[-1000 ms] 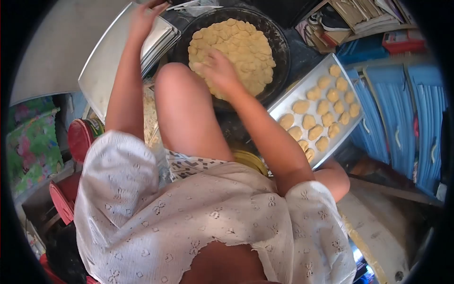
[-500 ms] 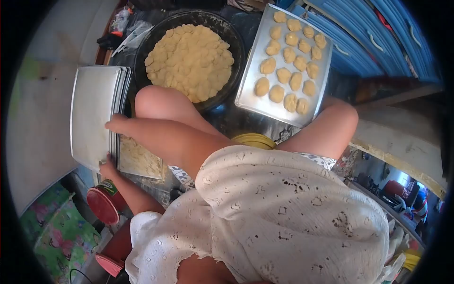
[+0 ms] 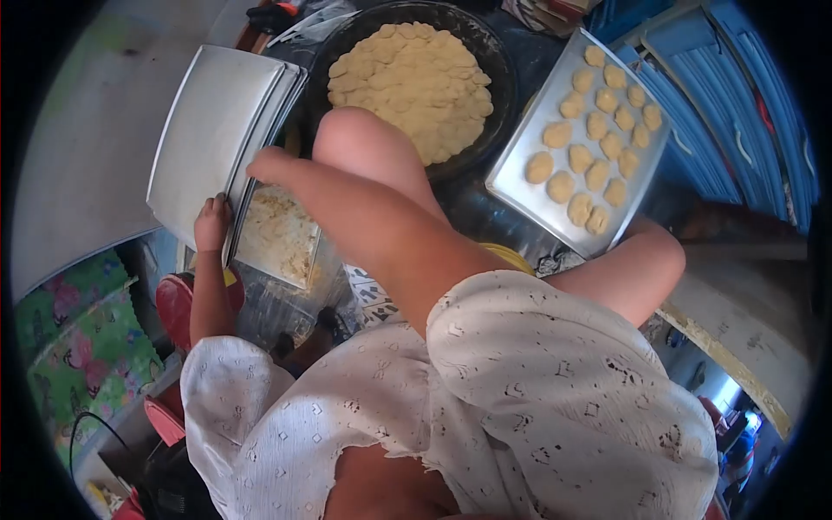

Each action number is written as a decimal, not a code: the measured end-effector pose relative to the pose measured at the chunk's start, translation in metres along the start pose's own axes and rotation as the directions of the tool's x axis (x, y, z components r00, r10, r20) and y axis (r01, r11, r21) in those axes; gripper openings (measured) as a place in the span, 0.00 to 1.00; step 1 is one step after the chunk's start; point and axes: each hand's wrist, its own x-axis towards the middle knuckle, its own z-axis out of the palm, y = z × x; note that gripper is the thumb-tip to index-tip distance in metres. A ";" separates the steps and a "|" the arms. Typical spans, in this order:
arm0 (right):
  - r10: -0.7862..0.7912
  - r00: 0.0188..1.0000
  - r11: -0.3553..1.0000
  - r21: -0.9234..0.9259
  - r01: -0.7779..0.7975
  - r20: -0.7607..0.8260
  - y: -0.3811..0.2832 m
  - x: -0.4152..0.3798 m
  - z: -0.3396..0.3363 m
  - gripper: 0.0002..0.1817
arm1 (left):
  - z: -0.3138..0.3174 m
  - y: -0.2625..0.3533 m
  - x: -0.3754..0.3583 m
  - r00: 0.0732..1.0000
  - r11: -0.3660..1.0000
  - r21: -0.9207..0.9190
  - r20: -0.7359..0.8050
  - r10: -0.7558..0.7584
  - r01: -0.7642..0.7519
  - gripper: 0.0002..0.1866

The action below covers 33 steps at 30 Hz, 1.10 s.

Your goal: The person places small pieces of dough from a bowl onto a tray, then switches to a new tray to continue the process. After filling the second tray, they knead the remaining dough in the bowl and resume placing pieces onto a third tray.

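Note:
A stack of metal trays (image 3: 217, 130) stands tilted at the left. My left hand (image 3: 212, 224) grips its near edge, with the fingers curled over the top. Higher up, my right hand (image 3: 269, 165) holds the stack's right side, its fingers partly hidden. Beside the stack lies a tray with crumbs (image 3: 282, 230) on its surface. A big round black pan (image 3: 498, 78) holds a heap of flattened dough pieces (image 3: 412, 87). On the right, a silver tray (image 3: 520, 186) carries several dough lumps (image 3: 579, 158) in rows.
Blue slatted panels (image 3: 719, 113) stand at the upper right. A red container (image 3: 176, 303) and a green flowered cloth (image 3: 87, 347) are at the lower left. My bent knees flank a yellow round object (image 3: 510, 257). Plastic bags (image 3: 321, 24) lie above the stack.
The view has shifted, so the pan and trays appear further right and higher. My left hand has moved from the stack's lower corner onto its near edge.

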 end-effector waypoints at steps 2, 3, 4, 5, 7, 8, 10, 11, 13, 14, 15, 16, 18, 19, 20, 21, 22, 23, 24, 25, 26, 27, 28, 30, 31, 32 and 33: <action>0.021 1.000 1.000 0.001 -0.021 0.010 -0.008 -0.014 -0.012 0.22 | -0.016 -0.012 0.002 0.983 0.996 0.089 -0.184 0.025 -0.009 0.20; 0.042 0.997 0.999 0.021 -0.043 0.059 -0.014 -0.021 -0.021 0.23 | -0.020 -0.019 0.004 0.932 0.985 0.175 -0.355 0.070 -0.007 0.26; 0.047 0.998 0.998 0.027 -0.049 0.053 -0.016 -0.020 -0.022 0.23 | -0.012 -0.034 0.006 0.932 0.984 0.176 -0.354 0.080 -0.017 0.26; 0.030 0.992 0.994 0.100 -0.043 0.125 -0.017 -0.019 -0.023 0.23 | 0.007 -0.056 0.007 0.810 0.890 -0.141 -0.373 -0.453 0.433 0.32; 0.011 0.982 0.984 0.172 -0.043 0.186 -0.017 -0.014 -0.021 0.23 | 0.056 -0.094 0.004 0.477 0.524 -0.420 -0.220 -0.851 0.741 0.37; 0.030 0.970 0.907 0.400 -0.128 0.243 -0.016 -0.009 -0.014 0.24 | 0.089 -0.109 -0.003 0.536 0.425 -0.715 -0.082 -0.840 0.556 0.38; 0.031 0.953 0.773 0.597 -0.215 0.303 -0.016 0.000 -0.004 0.27 | 0.091 -0.103 -0.012 0.617 0.225 -0.916 0.031 -0.786 0.332 0.38; 0.036 0.947 0.719 0.649 -0.247 0.320 -0.015 0.004 0.000 0.29 | 0.094 -0.098 -0.018 0.595 0.186 -0.905 0.087 -0.799 0.382 0.35; 0.039 0.939 0.662 0.694 -0.281 0.343 -0.013 0.012 0.009 0.33 | 0.068 -0.058 -0.025 0.474 0.237 -0.779 0.087 -0.876 0.581 0.34; 0.117 0.956 0.691 0.670 -0.272 0.268 -0.014 0.013 0.015 0.35 | 0.064 -0.042 -0.029 0.472 0.236 -0.778 0.087 -0.878 0.583 0.34; 0.189 0.964 0.719 0.642 -0.266 0.188 -0.015 0.013 0.019 0.37 | 0.061 -0.031 -0.034 0.476 0.149 -0.818 0.166 -0.864 0.556 0.33; 0.187 0.964 0.719 0.642 -0.267 0.191 -0.021 0.007 0.022 0.37 | 0.062 -0.030 -0.038 0.484 0.061 -0.848 0.240 -0.841 0.526 0.32; 0.355 0.925 0.825 0.510 -0.241 -0.137 -0.034 -0.004 0.026 0.40 | 0.064 -0.028 -0.046 0.497 0.129 -0.813 0.215 -0.841 0.568 0.31; 0.372 0.923 0.788 0.557 -0.262 -0.093 -0.035 -0.002 0.025 0.46 | 0.058 -0.016 -0.052 0.504 0.134 -0.822 0.203 -0.840 0.553 0.32; 0.378 0.920 0.785 0.562 -0.262 -0.099 -0.035 -0.001 0.024 0.46 | 0.049 -0.004 -0.057 0.514 0.140 -0.831 0.192 -0.836 0.538 0.33; 0.395 0.916 0.719 0.645 -0.259 -0.073 -0.036 -0.004 0.021 0.48 | 0.034 0.006 -0.061 0.502 0.162 -0.718 0.290 -0.815 0.677 0.38; 0.413 0.909 0.646 0.721 -0.250 -0.055 -0.034 -0.006 0.017 0.51 | 0.036 0.016 -0.063 0.522 0.171 -0.721 0.296 -0.800 0.671 0.38; 0.369 0.925 0.628 0.758 -0.176 -0.091 -0.033 -0.004 0.016 0.53 | 0.039 0.027 -0.063 0.495 0.349 -0.555 0.134 -0.859 0.755 0.38; 0.409 0.912 0.642 0.719 -0.268 -0.025 -0.035 -0.002 0.011 0.55 | 0.042 0.036 -0.062 0.496 0.480 -0.343 -0.047 -0.867 0.807 0.38; 0.476 0.879 0.674 0.658 -0.336 -0.039 -0.035 0.022 0.031 0.58 | 0.045 0.038 -0.060 0.527 0.505 -0.354 -0.039 -0.849 0.787 0.38; 0.410 0.911 0.698 0.658 -0.285 -0.040 -0.030 0.028 0.031 0.57 | 0.048 0.036 -0.058 0.735 0.725 -0.333 -0.119 -0.667 0.603 0.37; 0.301 0.947 0.663 0.688 -0.295 0.117 -0.032 0.008 0.008 0.53 | 0.052 0.035 -0.054 0.877 0.880 -0.292 -0.196 -0.438 0.374 0.37; 0.371 0.924 0.673 0.660 -0.336 0.092 -0.036 0.008 0.009 0.51 | 0.047 0.039 -0.048 0.884 0.883 -0.304 -0.196 -0.425 0.357 0.37; 0.417 0.906 0.658 0.665 -0.354 0.070 -0.042 0.004 0.007 0.49 | 0.027 0.039 -0.037 0.953 0.913 -0.303 -0.048 -0.300 0.272 0.37; 0.423 0.904 0.658 0.664 -0.356 0.065 -0.042 0.005 0.007 0.49 | 0.016 0.035 -0.033 0.963 0.918 -0.303 -0.004 -0.271 0.257 0.38; 0.427 0.903 0.657 0.667 -0.351 0.054 -0.042 0.006 0.007 0.49 | 0.009 0.037 -0.033 0.964 0.918 -0.305 -0.004 -0.266 0.253 0.38; 0.429 0.902 0.657 0.671 -0.344 0.043 -0.043 0.006 0.007 0.48 | 0.000 0.041 -0.034 0.969 0.935 -0.268 -0.020 -0.246 0.232 0.37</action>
